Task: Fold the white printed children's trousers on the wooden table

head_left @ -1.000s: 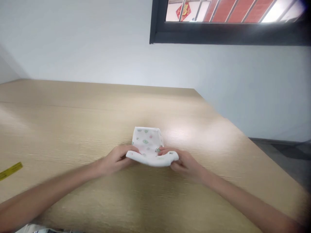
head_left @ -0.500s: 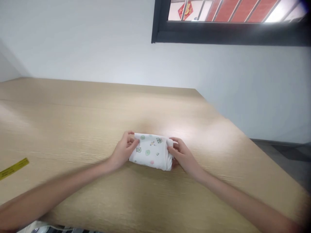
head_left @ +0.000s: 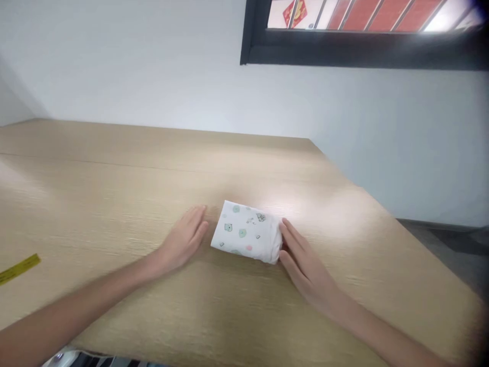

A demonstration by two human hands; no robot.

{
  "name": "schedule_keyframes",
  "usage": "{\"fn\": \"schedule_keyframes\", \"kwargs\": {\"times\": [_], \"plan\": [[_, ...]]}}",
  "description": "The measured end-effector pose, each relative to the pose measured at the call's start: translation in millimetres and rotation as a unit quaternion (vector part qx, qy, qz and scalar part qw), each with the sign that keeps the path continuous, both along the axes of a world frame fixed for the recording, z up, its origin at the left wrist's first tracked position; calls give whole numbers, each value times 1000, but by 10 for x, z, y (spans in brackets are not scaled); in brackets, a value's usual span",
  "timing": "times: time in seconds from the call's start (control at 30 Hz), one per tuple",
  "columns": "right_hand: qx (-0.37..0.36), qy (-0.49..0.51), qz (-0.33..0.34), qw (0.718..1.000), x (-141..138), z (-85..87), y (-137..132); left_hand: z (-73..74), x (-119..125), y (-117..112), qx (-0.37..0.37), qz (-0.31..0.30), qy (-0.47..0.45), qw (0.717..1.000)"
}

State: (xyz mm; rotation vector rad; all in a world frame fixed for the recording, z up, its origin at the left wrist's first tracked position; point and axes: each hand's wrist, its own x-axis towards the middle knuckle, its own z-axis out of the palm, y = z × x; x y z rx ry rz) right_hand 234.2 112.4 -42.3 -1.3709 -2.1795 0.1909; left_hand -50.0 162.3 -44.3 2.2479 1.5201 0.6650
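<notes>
A small folded white cloth (head_left: 244, 232), printed with green and pink figures, lies on the wooden table between my hands. My left hand (head_left: 183, 237) rests to its left, fingers stretched out and a gap away from the cloth. At the cloth's right end, my right hand (head_left: 305, 262) has its fingers extended, with the fingertips at the rolled edge. Neither hand grips the cloth. How its layers are folded inside is hidden.
The light wooden table (head_left: 114, 183) runs back to a white wall. A yellow label strip (head_left: 19, 269) is stuck at the left. Above right is a dark-framed window (head_left: 336, 51). Dark floor (head_left: 439, 242) shows past the right edge.
My left hand has let go of the cloth and moved left, its fingers straightening. My right hand has released its pinch. The cloth sits slightly further right and a little turned.
</notes>
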Motion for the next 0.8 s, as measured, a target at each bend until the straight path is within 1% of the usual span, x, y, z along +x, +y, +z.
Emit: {"fn": "schedule_keyframes", "kwargs": {"times": [0.07, 0.1, 0.17, 0.23, 0.27, 0.3, 0.33, 0.37, 0.4, 0.47, 0.5, 0.57, 0.63, 0.7, 0.8], "plan": [[-42, 82, -39, 995, 24, 31, -158, 20, -26, 62, -23, 39, -86, 995], [-74, 114, -38, 990, 3, 48, -242, 32, -2, 102, -36, 41, -127, 990], [-157, 141, 2, 977, -91, 71, -388, 56, 111, 197, -74, 16, -217, 973], [-228, 133, 52, 963, -210, 70, -472, 73, 269, 302, -128, -28, -310, 942], [-250, 132, 63, 957, -262, 62, -483, 78, 346, 349, -159, -46, -346, 924], [-267, 146, 61, 951, -301, 49, -473, 79, 412, 386, -186, -59, -370, 908], [-286, 173, 45, 941, -324, 36, -443, 78, 462, 407, -208, -66, -381, 899], [-308, 212, 21, 927, -330, 23, -396, 73, 495, 408, -223, -66, -382, 894], [-330, 253, -5, 910, -321, 14, -335, 66, 512, 385, -228, -60, -381, 894], [-360, 319, -44, 876, -274, 7, -181, 45, 514, 263, -213, -36, -384, 898], [-362, 339, -55, 866, -246, 12, -95, 33, 508, 170, -200, -19, -388, 899], [-346, 357, -62, 866, -202, 36, 75, 6, 499, -53, -183, 19, -386, 904], [-325, 355, -62, 874, -190, 71, 216, -19, 504, -269, -195, 39, -378, 904], [-312, 344, -52, 884, -207, 106, 304, -31, 517, -425, -234, 37, -388, 891], [-305, 330, -28, 893, -241, 137, 326, -14, 543, -521, -267, 22, -439, 858]]}}
